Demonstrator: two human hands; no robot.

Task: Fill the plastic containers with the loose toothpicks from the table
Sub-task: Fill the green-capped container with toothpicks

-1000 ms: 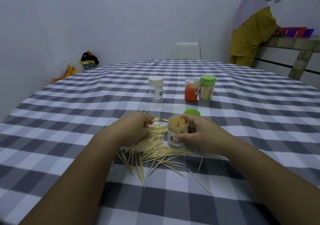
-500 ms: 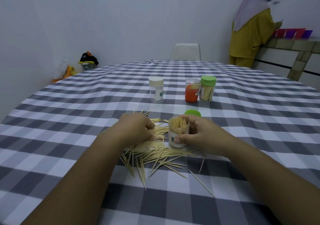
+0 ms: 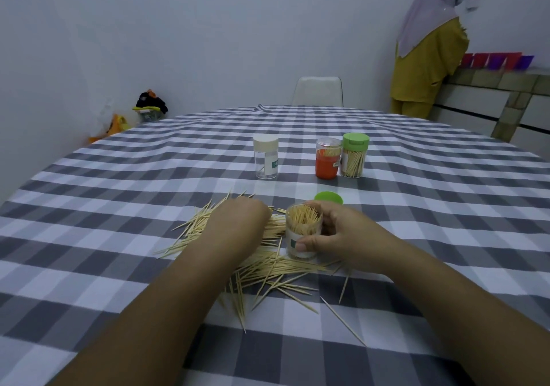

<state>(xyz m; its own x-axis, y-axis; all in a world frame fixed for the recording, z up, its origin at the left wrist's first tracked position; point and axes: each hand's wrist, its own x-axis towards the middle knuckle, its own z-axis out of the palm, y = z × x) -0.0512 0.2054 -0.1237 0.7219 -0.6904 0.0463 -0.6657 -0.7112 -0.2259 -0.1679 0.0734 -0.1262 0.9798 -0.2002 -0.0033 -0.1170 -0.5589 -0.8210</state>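
Loose toothpicks (image 3: pixel 269 271) lie in a spread pile on the grey checked tablecloth (image 3: pixel 119 207). My left hand (image 3: pixel 238 222) sits on top of the pile with its fingers curled down into the sticks, the fingertips hidden. My right hand (image 3: pixel 342 236) grips a clear open container (image 3: pixel 303 238) that stands upright at the pile's right edge and is packed with toothpicks. Its green lid (image 3: pixel 329 198) lies just behind it.
Farther back stand a nearly empty white-capped container (image 3: pixel 265 159), an orange container (image 3: pixel 327 162) and a green-capped container (image 3: pixel 354 156) holding toothpicks. A white chair (image 3: pixel 318 91) is at the far side. A person (image 3: pixel 425 58) stands at the back right by a counter.
My left hand has shifted slightly over the pile and some toothpicks have spread out to the left. My right hand keeps holding the container in the same place.
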